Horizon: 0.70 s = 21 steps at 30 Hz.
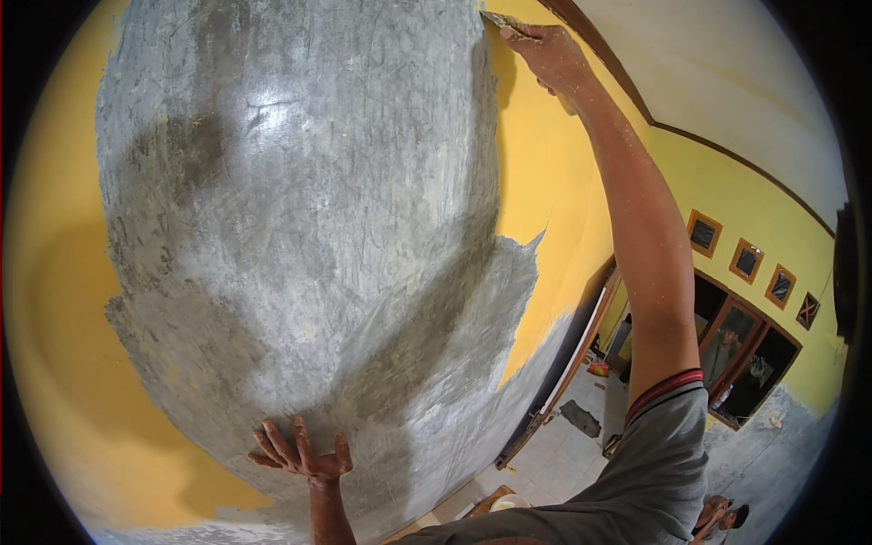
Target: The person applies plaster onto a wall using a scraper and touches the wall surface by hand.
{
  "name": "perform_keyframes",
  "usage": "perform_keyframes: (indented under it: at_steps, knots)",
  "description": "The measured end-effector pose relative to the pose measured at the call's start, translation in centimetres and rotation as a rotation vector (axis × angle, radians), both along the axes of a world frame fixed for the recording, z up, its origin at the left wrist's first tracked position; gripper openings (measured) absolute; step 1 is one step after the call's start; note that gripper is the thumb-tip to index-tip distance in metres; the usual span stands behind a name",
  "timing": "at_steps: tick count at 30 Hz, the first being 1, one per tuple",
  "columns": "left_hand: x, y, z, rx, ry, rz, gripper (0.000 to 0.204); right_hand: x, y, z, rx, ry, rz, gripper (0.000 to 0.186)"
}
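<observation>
I see two hands on one yellow wall [554, 182]. My right hand [545, 50], raised far up right, grips one scraper [498, 18] against the edge of the single grey scraped patch [300, 209]. My left hand [300, 451] rests open, fingers spread, low on that patch.

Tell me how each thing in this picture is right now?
Wall: yellow paint scraped off the middle, grey and bare there.
Scraper: held up high, its blade at the edge of the yellow paint.
Right hand: closed around the scraper, arm stretched up.
Left hand: open, fingers spread, flat on the grey patch.
Doorway: open, dark inside.
</observation>
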<state>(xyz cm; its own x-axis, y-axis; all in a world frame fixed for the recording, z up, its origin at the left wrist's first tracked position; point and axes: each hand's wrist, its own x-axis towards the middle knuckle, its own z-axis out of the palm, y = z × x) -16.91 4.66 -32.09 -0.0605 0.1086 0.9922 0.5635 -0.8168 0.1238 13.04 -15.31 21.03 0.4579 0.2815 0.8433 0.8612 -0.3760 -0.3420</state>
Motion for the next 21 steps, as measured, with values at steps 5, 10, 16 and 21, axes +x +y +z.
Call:
perform_keyframes:
  at_steps: [5,10,16,21]
  knots:
    - [0.2,0.3,0.0,0.019,-0.025,-0.029,0.069,-5.0,0.3,2.0,0.077,0.032,0.000,0.045]
    - [-0.2,0.1,0.0,0.005,-0.013,-0.013,0.069,-0.1,0.4,1.0,-0.028,-0.233,-0.108,0.056]
    - [0.1,0.6,-0.7,0.005,-0.039,-0.062,0.070,-1.4,0.4,2.7,0.026,-0.058,-0.104,0.052]
    - [-0.3,0.0,0.3,-0.003,-0.010,-0.048,0.071,-2.1,0.4,0.5,-0.025,-0.254,-0.048,0.049]
